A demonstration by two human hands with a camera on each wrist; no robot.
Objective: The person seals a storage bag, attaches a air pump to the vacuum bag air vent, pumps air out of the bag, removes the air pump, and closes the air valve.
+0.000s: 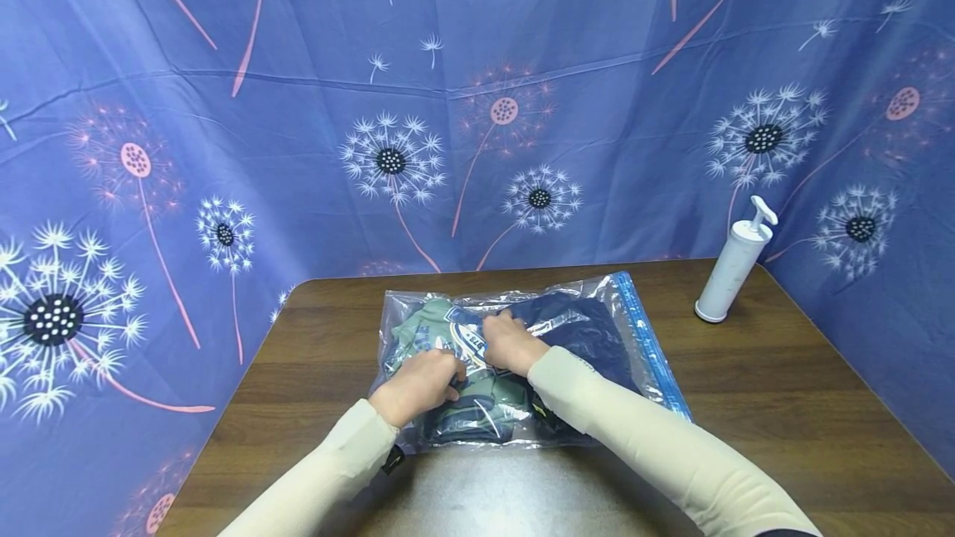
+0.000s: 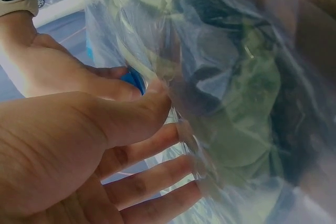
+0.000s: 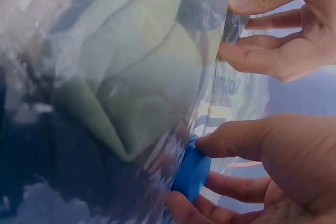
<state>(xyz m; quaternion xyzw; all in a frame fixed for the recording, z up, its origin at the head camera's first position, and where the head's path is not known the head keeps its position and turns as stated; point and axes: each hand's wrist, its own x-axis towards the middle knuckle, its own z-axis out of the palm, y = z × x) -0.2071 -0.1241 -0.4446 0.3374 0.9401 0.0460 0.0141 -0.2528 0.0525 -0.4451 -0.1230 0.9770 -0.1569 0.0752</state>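
Observation:
A clear vacuum storage bag [image 1: 555, 437] lies on the table with folded clothes inside, green [image 1: 425, 323] on the left and dark navy [image 1: 578, 330] on the right. Along its right end runs a blue zip strip [image 1: 649, 338]. My right hand [image 1: 513, 344] is over the middle of the bag and pinches a blue valve cap [image 3: 192, 174] between thumb and fingers; the head view hides this cap behind the hand. To its left, my left hand [image 1: 419, 384] holds the bag's film [image 2: 184, 135] with thumb and fingertips, close beside the cap.
A white hand pump [image 1: 734, 268] stands upright at the back right of the brown wooden table [image 1: 776, 404]. Blue cloth [image 1: 597, 147] with dandelion prints hangs behind the table and along its sides.

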